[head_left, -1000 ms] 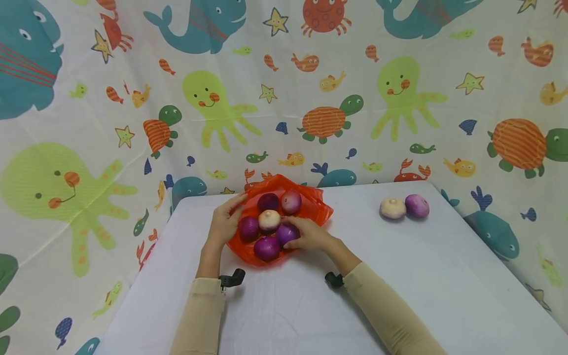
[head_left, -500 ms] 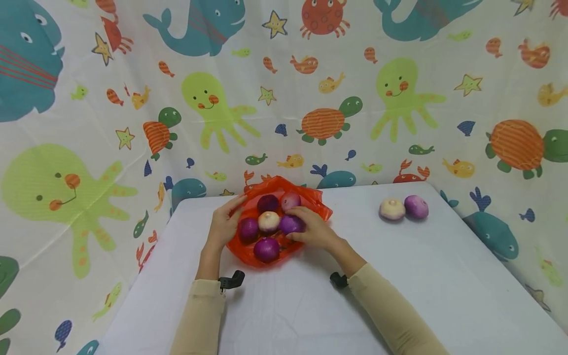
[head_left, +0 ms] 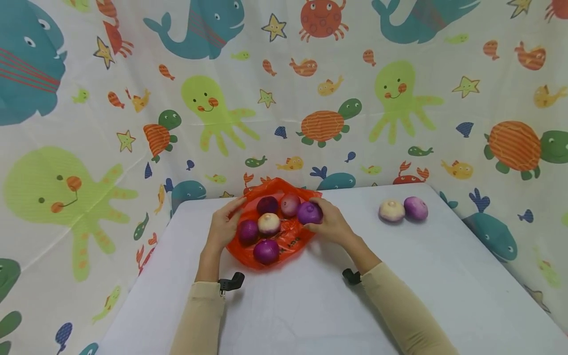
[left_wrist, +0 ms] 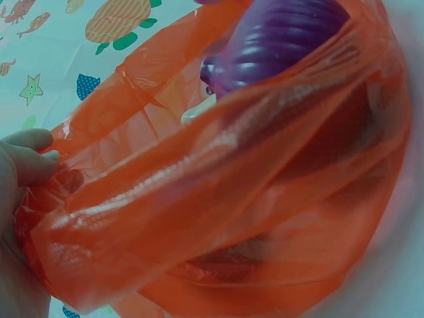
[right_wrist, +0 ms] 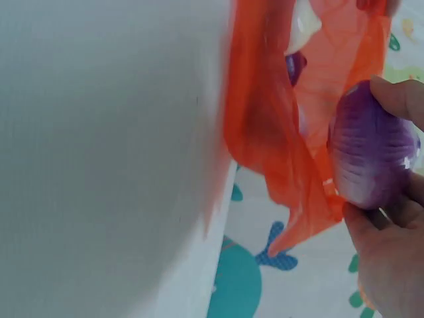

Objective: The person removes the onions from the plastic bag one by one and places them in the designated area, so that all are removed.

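Grip: the right hand (head_left: 332,222) is clamped on a purple onion (head_left: 309,213), thumb opposite fingers; the left hand (head_left: 223,228) pinches the edge of a red bag (head_left: 278,186).
Purple onion: calling straight away from the person 12, it sits between 2 and 3 o'clock at the bag's rim. Whether it touches the plastic, I can't tell.
Its feel: firm and fairly light, I'd say, with a glossy skin that could slip or roll under a loose touch.
Best hold: round the widest part, from both sides; the little tip would give poor purchase.
Red bag: thin, crinkled, floppy and nearly weightless, I'd guess; it might fold or drag unless steadied by the rim, as at 9 o'clock.
Inside the bag: a pale onion (head_left: 268,224) in the middle, a dark onion (head_left: 267,204) near 12, a pink onion (head_left: 290,204) past 1, a magenta onion (head_left: 266,252) past 6, a plum-coloured onion (head_left: 248,231) past 8.
On the table (head_left: 288,305): a white onion (head_left: 392,211) and a violet onion (head_left: 416,208), side by side near 3, well apart from the bag.
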Motion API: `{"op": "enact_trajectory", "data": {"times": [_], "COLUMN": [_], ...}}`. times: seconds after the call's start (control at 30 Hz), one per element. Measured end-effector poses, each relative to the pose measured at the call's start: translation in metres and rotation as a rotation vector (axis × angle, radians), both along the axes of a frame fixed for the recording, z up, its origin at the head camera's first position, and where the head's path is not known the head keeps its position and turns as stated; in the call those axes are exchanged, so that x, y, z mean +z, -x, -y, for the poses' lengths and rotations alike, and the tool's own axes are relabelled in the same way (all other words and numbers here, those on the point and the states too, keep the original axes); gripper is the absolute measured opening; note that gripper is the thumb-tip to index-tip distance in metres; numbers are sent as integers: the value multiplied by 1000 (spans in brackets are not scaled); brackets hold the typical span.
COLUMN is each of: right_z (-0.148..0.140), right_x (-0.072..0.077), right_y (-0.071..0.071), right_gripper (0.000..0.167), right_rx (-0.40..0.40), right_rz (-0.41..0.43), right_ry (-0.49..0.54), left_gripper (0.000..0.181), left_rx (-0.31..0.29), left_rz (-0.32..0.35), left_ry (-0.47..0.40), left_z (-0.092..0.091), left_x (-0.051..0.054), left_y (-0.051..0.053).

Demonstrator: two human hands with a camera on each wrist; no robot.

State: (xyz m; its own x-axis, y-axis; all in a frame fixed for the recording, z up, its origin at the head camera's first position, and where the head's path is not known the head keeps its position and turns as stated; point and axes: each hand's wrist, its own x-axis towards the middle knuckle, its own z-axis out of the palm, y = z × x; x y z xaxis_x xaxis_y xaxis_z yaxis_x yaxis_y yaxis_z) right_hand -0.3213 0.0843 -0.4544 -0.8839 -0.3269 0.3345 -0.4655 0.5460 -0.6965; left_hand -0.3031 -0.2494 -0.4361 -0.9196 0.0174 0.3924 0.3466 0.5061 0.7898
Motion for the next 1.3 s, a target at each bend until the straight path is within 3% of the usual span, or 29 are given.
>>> {"op": "enact_trajectory", "data": {"times": [0.63,0.97,1.3], "right_z": [-36,-54,-67], "right_x": [0,4,4], "right_y": [11,13,17], "right_gripper": [67,68,71], "right_rx": [-68,-135,-143], "right_rz": [-131,-112,-119], "right_ry": [42,17,32], "left_gripper": [42,41,42], "left_rx": [-6,0,-2], "left_rz": [-22,-35,-10], "left_ry": [13,21,10], "left_z": [0,1,0], "left_x": [-4,-6,-4], "left_y": [4,4,2]}}
